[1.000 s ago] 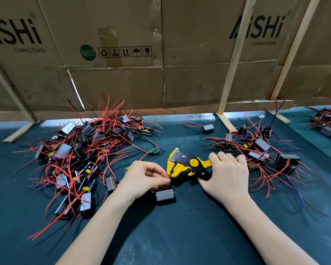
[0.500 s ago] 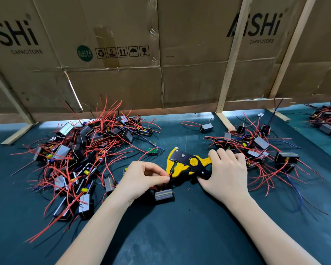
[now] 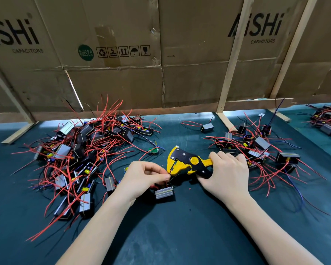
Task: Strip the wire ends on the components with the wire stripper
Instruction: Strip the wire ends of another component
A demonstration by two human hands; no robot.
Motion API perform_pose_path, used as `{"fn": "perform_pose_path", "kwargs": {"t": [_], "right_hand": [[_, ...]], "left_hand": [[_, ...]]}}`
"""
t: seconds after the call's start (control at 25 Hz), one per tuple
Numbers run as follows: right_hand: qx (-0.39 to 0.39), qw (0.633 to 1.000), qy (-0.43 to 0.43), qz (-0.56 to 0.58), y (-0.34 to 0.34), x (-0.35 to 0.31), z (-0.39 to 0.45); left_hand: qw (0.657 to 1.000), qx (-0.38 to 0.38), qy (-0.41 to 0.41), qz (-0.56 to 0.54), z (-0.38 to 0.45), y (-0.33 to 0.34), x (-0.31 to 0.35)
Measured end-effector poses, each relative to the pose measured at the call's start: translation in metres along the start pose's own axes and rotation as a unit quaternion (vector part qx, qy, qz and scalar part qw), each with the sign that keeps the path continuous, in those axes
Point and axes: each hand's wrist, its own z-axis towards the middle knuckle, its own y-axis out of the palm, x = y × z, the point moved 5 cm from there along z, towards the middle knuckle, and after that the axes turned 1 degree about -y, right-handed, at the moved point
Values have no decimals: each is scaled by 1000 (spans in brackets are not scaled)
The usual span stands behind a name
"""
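- Between the two hands, the yellow-and-black wire stripper (image 3: 187, 162) lies low over the dark green table (image 3: 180, 236), its head pointing toward the left hand (image 3: 143, 177).
- Right hand (image 3: 225, 174) grasps the stripper's handles, fingers curled over them.
- Left hand pinches a thin wire (image 3: 168, 175) between thumb and fingertips, right at the stripper's mouth.
- Just below the left hand's fingertips sits a grey-topped component (image 3: 164, 192), on the table.
- Left of the left hand sprawls a large pile of components (image 3: 80, 155) tangled in red wires.
- Beyond the right hand lies a smaller pile (image 3: 260, 148).
- Behind both hands stands a cardboard wall (image 3: 161, 54) braced by wooden slats.
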Motion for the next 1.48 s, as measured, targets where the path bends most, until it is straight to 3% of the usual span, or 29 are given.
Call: {"fn": "perform_pose_path", "kwargs": {"t": [0.56,1.48], "right_hand": [[5,1000,-2,5,-1,0,0],[2,1000,-4,3,1,1,0]], "left_hand": [[1000,10,-4,-22,1,-2,0],[998,-19,57,-24,-1,1,8]]}}
